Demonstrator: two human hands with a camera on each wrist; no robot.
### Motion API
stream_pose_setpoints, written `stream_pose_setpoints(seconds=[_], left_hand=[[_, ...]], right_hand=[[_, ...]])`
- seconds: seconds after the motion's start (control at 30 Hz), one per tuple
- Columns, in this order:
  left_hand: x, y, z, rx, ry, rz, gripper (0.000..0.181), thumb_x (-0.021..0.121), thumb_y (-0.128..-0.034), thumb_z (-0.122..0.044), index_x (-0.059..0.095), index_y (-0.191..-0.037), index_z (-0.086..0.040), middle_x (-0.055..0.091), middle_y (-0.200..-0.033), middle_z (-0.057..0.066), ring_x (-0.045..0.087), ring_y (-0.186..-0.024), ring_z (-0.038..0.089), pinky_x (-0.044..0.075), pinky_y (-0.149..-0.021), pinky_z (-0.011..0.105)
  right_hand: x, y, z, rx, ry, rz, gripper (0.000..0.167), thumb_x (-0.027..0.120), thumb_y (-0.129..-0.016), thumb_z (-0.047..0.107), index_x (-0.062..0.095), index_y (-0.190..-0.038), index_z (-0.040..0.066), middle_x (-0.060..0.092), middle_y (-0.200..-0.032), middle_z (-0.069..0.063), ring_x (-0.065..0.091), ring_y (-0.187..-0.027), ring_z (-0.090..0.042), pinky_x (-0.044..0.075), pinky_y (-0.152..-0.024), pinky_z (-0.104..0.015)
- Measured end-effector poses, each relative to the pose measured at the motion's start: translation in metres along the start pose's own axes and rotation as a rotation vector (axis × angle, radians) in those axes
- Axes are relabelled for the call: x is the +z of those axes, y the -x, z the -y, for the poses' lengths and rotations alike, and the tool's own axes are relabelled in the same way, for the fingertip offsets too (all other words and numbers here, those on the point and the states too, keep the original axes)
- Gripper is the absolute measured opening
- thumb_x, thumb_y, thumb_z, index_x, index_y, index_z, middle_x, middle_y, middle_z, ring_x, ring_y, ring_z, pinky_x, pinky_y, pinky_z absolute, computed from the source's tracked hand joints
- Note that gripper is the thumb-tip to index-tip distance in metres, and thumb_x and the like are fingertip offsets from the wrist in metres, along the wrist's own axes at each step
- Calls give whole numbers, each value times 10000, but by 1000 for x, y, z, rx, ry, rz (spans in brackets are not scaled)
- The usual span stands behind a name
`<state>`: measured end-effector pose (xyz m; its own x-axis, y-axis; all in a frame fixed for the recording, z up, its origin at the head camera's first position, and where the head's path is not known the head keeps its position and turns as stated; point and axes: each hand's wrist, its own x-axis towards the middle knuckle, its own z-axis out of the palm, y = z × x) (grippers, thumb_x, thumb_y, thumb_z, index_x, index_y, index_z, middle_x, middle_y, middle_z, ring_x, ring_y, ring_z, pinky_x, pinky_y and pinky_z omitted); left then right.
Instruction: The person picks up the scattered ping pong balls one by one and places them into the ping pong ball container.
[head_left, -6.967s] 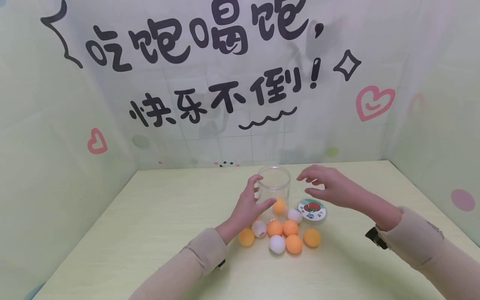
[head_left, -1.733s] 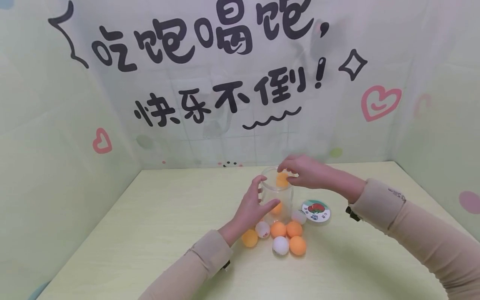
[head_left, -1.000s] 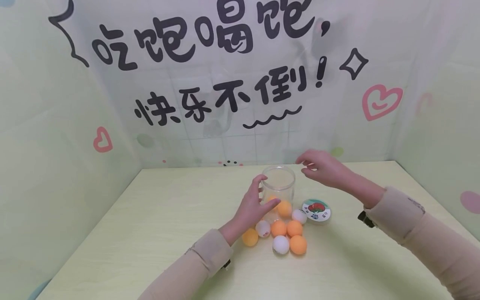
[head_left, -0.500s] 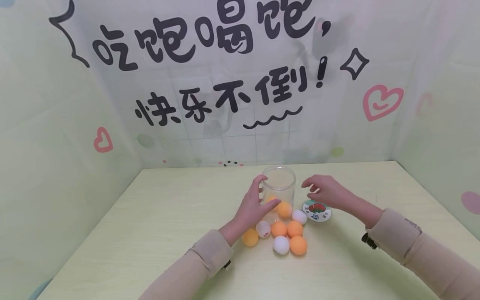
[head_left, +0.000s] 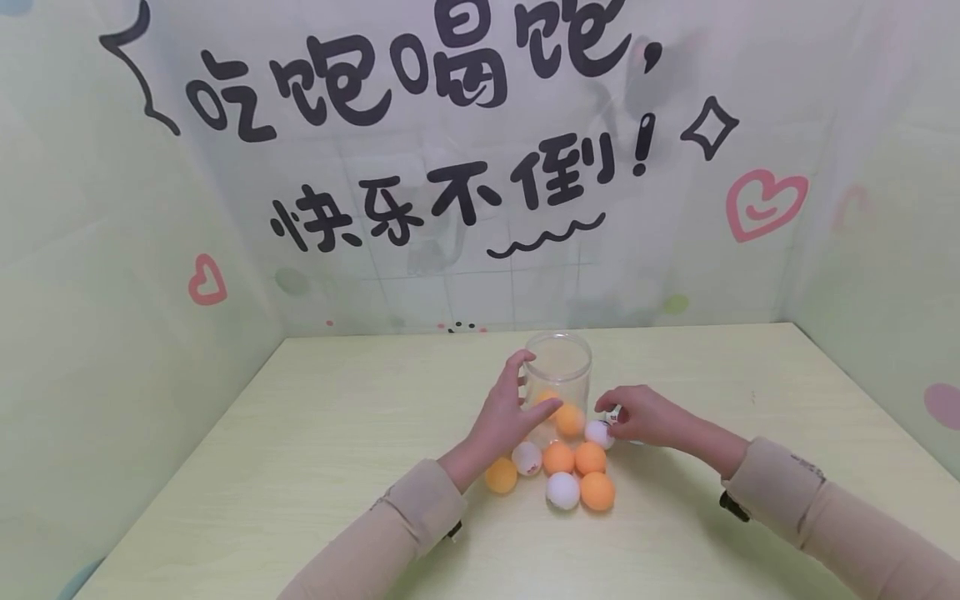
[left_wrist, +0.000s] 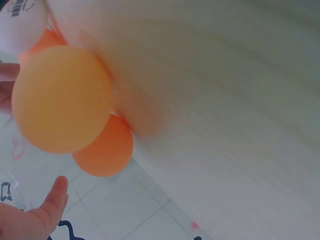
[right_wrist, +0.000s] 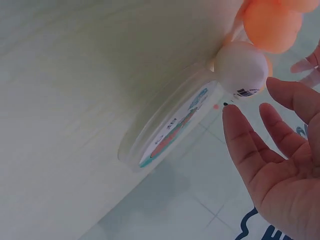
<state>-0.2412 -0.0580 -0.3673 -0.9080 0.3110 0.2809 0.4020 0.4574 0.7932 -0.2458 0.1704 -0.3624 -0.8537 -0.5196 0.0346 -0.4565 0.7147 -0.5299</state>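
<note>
Cupping the clear jar (head_left: 558, 379) with our left hand (head_left: 504, 410), we had the thumb across its near side and the fingers curled round its left wall; inside, low down beyond the thumb tip, lay two orange balls (head_left: 569, 420). Our right hand (right_wrist: 290, 187) was loosely spread, thumb and fingers apart, with nothing held. Its tips stood close about a white ball (right_wrist: 241, 70), though we could not tell whether the thumb touched it. That ball sat on the counter (head_left: 360, 417) between our right hand and the jar, with the round lid (right_wrist: 170, 127) lying just under the same hand. The loose balls (head_left: 590, 457) clustered on our side of the jar, between the two hands.

We judged a roll the likeliest trouble: a pinch off the middle could have squirted the smooth ball into its neighbours and scattered them. Fingers dipping too low could have snagged the lid and shoved it aside. A slack left hand, met by a knock from the right, might have let the jar tip and spill.
</note>
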Motion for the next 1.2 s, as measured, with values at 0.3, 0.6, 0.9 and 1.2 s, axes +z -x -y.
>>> stream_pose_setpoints(seconds=[0.3, 0.6, 0.9, 1.2], left_hand=[[0, 2, -1, -2, 6, -3, 639, 658, -835, -335, 263, -1321, -206, 311, -1434, 93, 442, -1207, 355, 467, -911, 429], [0, 2, -2, -7, 1, 3, 648, 654, -834, -348, 256, -1325, -207, 305, -1436, 87, 437, -1211, 353, 470, -907, 427], [0, 2, -1, -3, 10, 3, 645, 656, -835, -341, 258, -1324, -204, 307, -1435, 91, 434, -1212, 355, 468, -907, 432], [0, 1, -1, -5, 1, -1, 653, 658, -834, -337, 254, -1332, -211, 306, -1439, 84, 439, -1212, 347, 469, -907, 424]], right_hand=[[9, -2, -2, 15, -25, 52, 267, 693, -773, 55, 619, -1027, 21, 615, -935, -45, 516, -768, -152, 494, -689, -277], [13, -2, -5, -55, 2, 47, 241, 697, -763, 71, 626, -989, 32, 587, -846, 11, 477, -711, -124, 439, -628, -209], [15, -3, -6, -49, -7, 64, 266, 698, -757, 66, 614, -1006, 27, 604, -884, -2, 491, -723, -128, 450, -638, -207], [15, -4, -4, -47, -20, 71, 253, 697, -767, 88, 607, -999, 45, 592, -857, 16, 478, -713, -112, 442, -631, -205]])
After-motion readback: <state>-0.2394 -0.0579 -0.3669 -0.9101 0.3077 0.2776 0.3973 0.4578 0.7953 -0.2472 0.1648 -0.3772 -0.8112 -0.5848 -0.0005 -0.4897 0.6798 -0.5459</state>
